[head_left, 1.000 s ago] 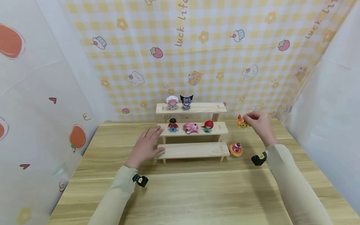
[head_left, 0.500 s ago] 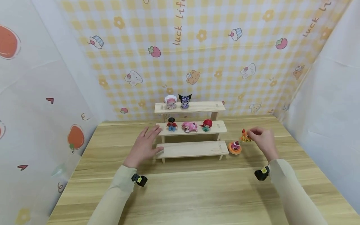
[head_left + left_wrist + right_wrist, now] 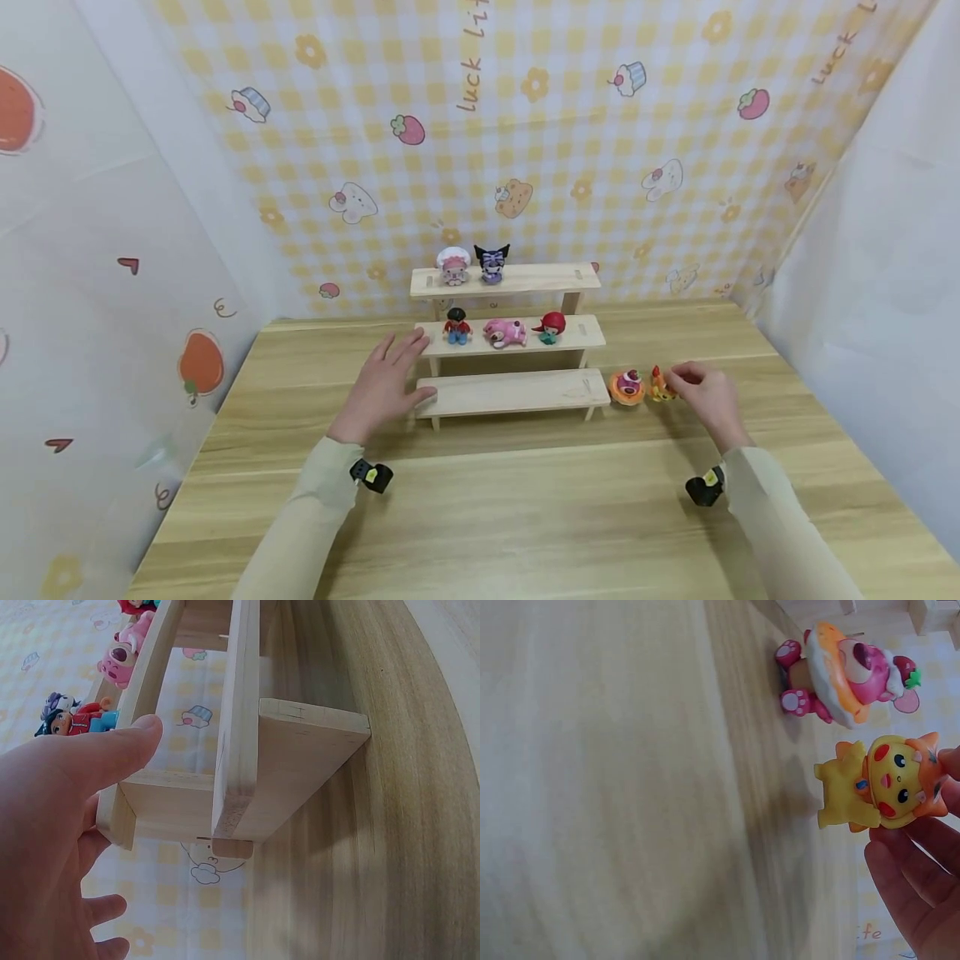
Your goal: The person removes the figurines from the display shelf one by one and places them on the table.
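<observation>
My right hand (image 3: 708, 406) pinches a small yellow figurine with an orange hood (image 3: 847, 791) by its head, low over the table. Just left of it sits a pink bear figurine in an orange ring (image 3: 627, 386), a small distance apart. My left hand (image 3: 379, 386) lies with spread fingers at the left end of a three-tier wooden display stand (image 3: 510, 395). In the left wrist view the thumb (image 3: 112, 757) is in front of the middle step's end and the other fingers lie behind it; whether they press on the wood I cannot tell.
On the middle step are a figurine in a red jacket (image 3: 457, 327), a lying pink bear (image 3: 505, 332) and a red-haired figurine (image 3: 551, 327). The top step bears a white-capped figurine (image 3: 453, 267) and a black-eared one (image 3: 492, 264). A checked cloth (image 3: 585, 150) hangs behind.
My right hand has brought the yellow figurine nearer to me and down, from behind the ringed pink bear to its right side. The left hand has stayed at the stand.
</observation>
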{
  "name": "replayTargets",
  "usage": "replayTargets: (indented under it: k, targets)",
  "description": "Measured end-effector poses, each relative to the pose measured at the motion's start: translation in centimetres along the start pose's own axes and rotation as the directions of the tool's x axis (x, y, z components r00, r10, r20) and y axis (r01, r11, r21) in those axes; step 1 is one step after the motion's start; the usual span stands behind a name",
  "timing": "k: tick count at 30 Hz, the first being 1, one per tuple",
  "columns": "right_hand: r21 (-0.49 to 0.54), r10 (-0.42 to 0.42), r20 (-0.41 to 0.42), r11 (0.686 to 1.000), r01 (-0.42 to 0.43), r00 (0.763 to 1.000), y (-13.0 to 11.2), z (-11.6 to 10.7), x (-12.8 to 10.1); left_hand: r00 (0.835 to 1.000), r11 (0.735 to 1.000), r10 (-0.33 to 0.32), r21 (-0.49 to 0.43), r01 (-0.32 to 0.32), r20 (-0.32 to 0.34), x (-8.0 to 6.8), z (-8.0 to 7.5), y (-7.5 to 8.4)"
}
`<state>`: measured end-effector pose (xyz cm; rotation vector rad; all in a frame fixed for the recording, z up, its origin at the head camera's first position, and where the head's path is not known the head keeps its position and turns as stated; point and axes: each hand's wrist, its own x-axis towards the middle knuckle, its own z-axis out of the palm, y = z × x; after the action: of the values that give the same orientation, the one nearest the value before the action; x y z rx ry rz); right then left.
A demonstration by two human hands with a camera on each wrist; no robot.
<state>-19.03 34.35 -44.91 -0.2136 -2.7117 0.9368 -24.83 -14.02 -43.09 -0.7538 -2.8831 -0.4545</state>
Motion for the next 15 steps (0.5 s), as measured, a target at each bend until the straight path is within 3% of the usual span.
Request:
replayTargets:
  k: [15]
  targets:
    - [-0.012, 0.008, 0.055, 1.000, -0.007, 0.998, 0.01, 0.47, -0.07, 1.000, 1.000, -0.003, 0.002, 0.003, -0.001, 0.00, -0.13, 0.11]
